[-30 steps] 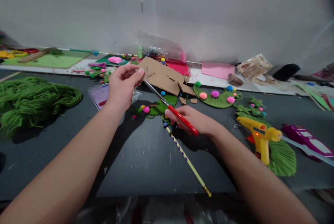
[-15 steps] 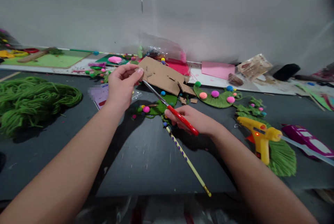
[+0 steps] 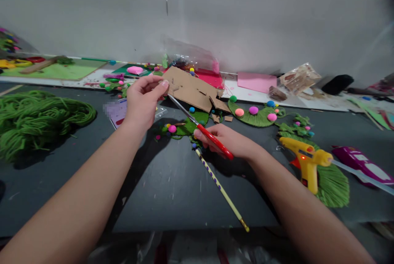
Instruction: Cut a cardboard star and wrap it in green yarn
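Note:
My right hand [image 3: 221, 141] is closed round the red handles of a pair of scissors [image 3: 212, 137], whose blades point up and left toward my left fingertips. My left hand [image 3: 147, 97] is pinched at the left corner of a brown cardboard piece [image 3: 191, 88]; a small cardboard scrap shows by the fingertips, and what exactly they grip is too small to tell. Beneath the scissors lies a green yarn piece [image 3: 187, 128] with coloured pompoms. A spotted pencil [image 3: 220, 186] lies below my right hand.
Green yarn [image 3: 43, 120] is heaped at the left. On the right, a yellow glue gun [image 3: 308, 159] rests on a green yarn leaf [image 3: 334, 186], beside a purple object [image 3: 360, 163]. A pompom-covered green curve [image 3: 255, 115] lies behind my right hand.

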